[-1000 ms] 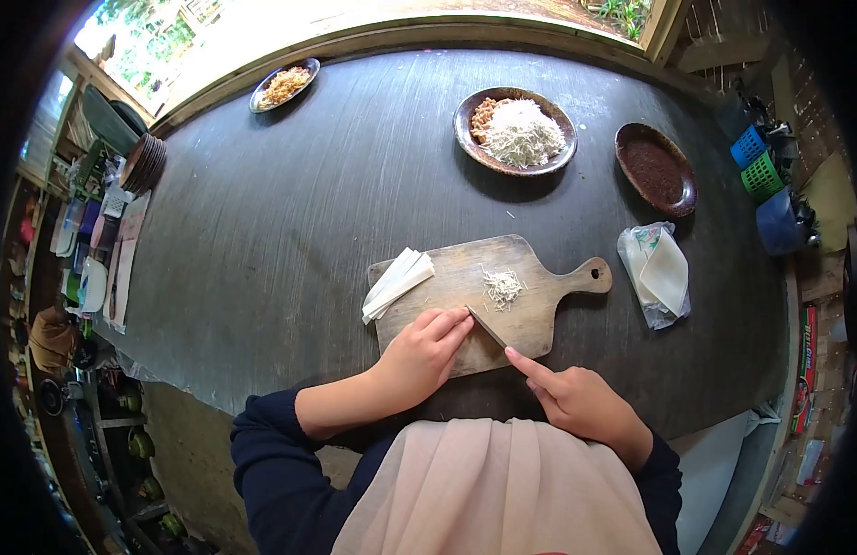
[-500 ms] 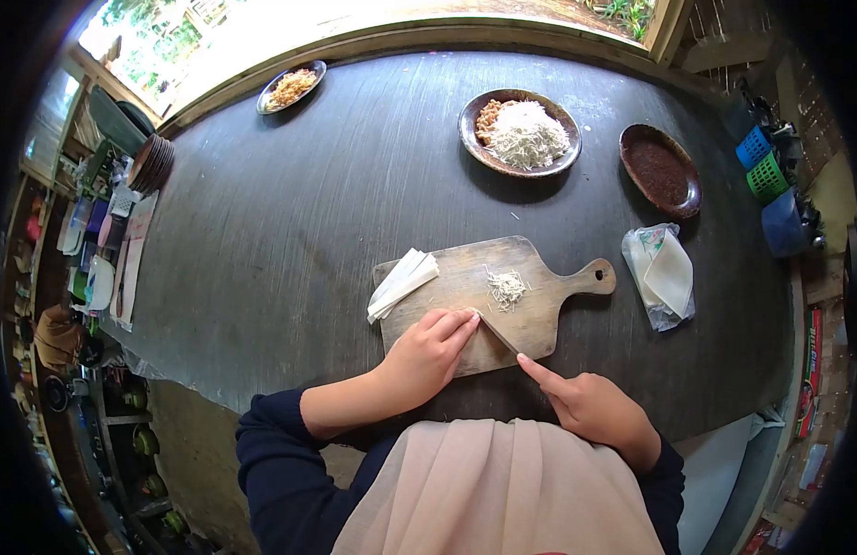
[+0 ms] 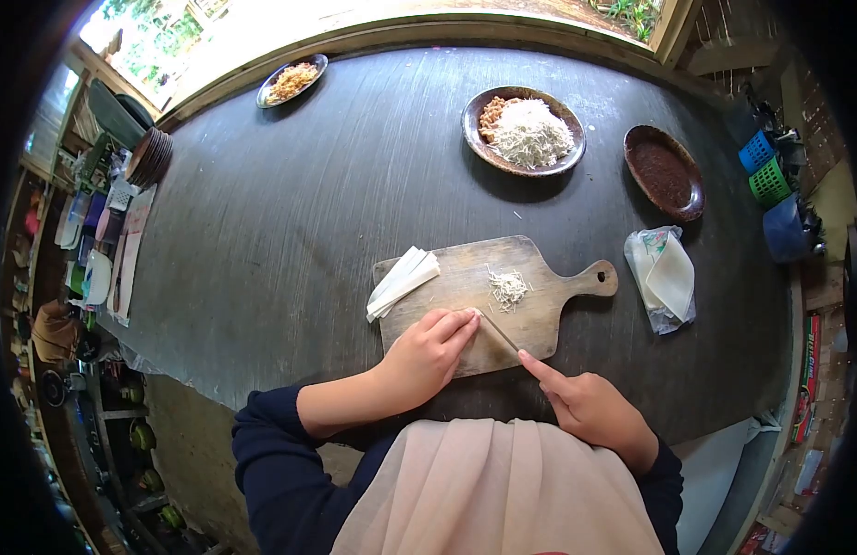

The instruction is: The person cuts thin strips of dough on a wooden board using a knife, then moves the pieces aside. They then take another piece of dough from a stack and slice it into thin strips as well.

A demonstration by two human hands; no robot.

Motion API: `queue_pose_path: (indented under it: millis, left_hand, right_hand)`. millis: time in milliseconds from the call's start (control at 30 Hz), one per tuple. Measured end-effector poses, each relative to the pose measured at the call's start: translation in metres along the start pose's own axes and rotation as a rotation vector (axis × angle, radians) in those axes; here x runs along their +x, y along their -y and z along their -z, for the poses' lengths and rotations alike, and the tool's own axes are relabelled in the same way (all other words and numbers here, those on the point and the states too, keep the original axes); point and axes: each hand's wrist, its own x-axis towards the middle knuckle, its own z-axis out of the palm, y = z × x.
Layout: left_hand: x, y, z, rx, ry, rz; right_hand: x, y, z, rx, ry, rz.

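Note:
A wooden cutting board (image 3: 577, 282) with a handle lies in front of me. My left hand (image 3: 430, 350) presses its closed fingers onto the board, with a bit of white strip just showing at the fingertips. My right hand (image 3: 584, 400) grips a knife (image 3: 499, 334), index finger stretched along its back; the handle is hidden in the palm. The knife's tip end meets my left fingertips. On the board's left side lies a stack of flat white strips (image 3: 405, 281). Fine white shreds (image 3: 509, 289) form a small pile beyond the blade.
A brown plate (image 3: 467, 139) carries white shreds and brown pieces. Near it lie an oval dark dish (image 3: 664, 171) and a plastic packet (image 3: 660, 277) with folded white sheets. A small plate (image 3: 294, 81) of food stands far left. Stacked plates (image 3: 151, 157) and colored baskets (image 3: 769, 180) flank the table.
Both hands and the knife stay in nearly the same place. The blade looks slightly shifted at my left fingertips; the whole view has moved a little.

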Motion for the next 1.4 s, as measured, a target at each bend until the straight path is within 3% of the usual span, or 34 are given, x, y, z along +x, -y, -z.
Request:
queue_pose_path:
  millis: [733, 1133, 1400]
  left_hand:
    - [0.001, 0.0, 0.001, 0.035, 0.013, -0.005]
    - [0.001, -0.001, 0.001, 0.046, 0.02, -0.005]
    - [0.0, 0.0, 0.001, 0.017, 0.016, 0.0]
  right_hand:
    - [0.008, -0.008, -0.012, -0.008, -0.058, 0.081]
    - [-0.003, -0.005, 0.004, -0.021, 0.09, -0.005]
    - [0.002, -0.002, -0.001, 0.048, -0.04, 0.02]
